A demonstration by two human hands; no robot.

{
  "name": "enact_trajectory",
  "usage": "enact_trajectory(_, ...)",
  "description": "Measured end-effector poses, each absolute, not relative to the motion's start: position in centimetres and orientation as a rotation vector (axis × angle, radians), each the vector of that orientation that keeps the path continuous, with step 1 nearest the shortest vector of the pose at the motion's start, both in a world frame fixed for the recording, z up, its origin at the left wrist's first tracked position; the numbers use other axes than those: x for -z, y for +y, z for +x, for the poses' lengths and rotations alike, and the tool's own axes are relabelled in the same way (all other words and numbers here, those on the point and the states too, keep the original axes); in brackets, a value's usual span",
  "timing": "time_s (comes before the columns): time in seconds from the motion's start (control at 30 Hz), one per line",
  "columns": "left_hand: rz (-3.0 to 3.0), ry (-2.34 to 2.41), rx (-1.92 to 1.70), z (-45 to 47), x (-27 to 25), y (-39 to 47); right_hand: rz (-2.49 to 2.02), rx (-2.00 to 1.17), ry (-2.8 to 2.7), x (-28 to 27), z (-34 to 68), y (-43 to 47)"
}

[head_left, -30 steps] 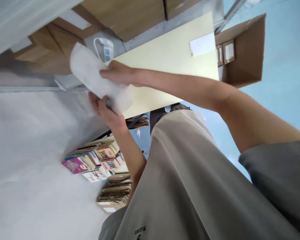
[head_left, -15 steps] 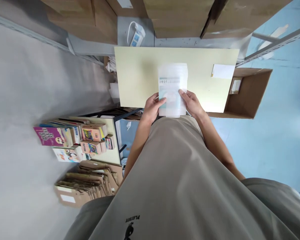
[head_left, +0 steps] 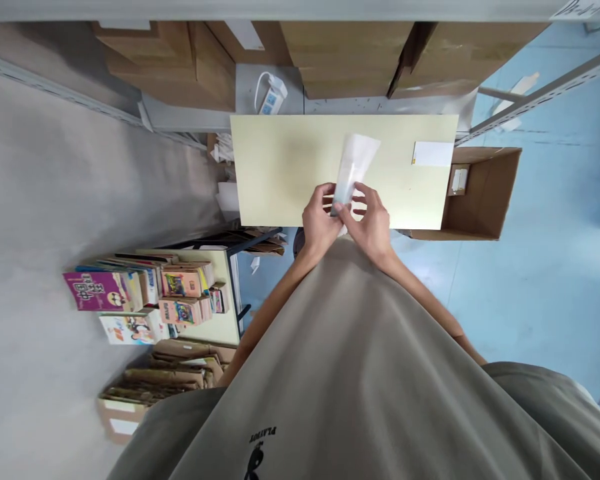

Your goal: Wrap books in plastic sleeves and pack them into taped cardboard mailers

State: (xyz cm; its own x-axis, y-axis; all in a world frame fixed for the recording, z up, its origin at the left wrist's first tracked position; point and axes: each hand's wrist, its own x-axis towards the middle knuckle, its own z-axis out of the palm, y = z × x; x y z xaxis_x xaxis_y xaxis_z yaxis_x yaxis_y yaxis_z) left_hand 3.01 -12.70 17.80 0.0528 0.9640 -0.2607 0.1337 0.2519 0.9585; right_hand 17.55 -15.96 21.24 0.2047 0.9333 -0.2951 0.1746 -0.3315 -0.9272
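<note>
Above the near edge of the cream tabletop (head_left: 280, 167), I hold a book in translucent white wrapping (head_left: 355, 163). It is turned nearly edge-on, and its loose wrapping flares at the far end. My left hand (head_left: 323, 217) grips the near end from the left, fingers curled along its side. From the right, my right hand (head_left: 371, 223) takes the same end, its thumb across the near part and its fingers bent behind. The thumbs are close together, and the book's cover is hardly visible.
A white card (head_left: 433, 153) lies on the tabletop's right side. An open cardboard box (head_left: 487, 200) stands to the right. Brown cartons (head_left: 350, 60) and a power strip (head_left: 273, 95) are on the shelf behind. Stacked books (head_left: 100, 291) and folded cardboard (head_left: 165, 373) are at left.
The wrapped book has turned from face-up to nearly edge-on, hiding its printed cover. My hands have come closer together. The view has shifted, bringing a shelf beam in at the top.
</note>
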Motion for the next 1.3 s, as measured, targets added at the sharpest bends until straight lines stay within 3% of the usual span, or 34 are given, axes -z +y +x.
enact_trajectory(0.17,1.35,1.124,-0.83,3.0,-20.2,-13.2,-1.751,-1.091,-0.92,-19.2,19.1,-14.9)
enact_trajectory(0.33,1.106,1.258,-0.917,0.8,-19.8,-11.1,-1.532,-1.344,-0.838,-19.1,21.9,-14.1)
enact_trajectory(0.43,0.901,1.081,-0.824,0.0,-19.3,-10.5,-1.467,-1.475,-0.838,-20.0,21.8,-14.3)
enact_trajectory(0.7,0.791,1.1,-0.786,-1.9,-19.3,-11.7,-1.416,-1.572,-0.818,-19.5,19.1,-13.8)
enact_trajectory(1.07,0.785,1.426,-0.828,-12.8,-11.3,-8.4,-1.537,-1.828,-0.941,-9.1,10.2,-7.8)
enact_trajectory(1.3,0.862,1.582,-0.663,-20.6,-6.6,-1.8,-1.703,-1.781,-0.97,-3.6,0.9,-0.8)
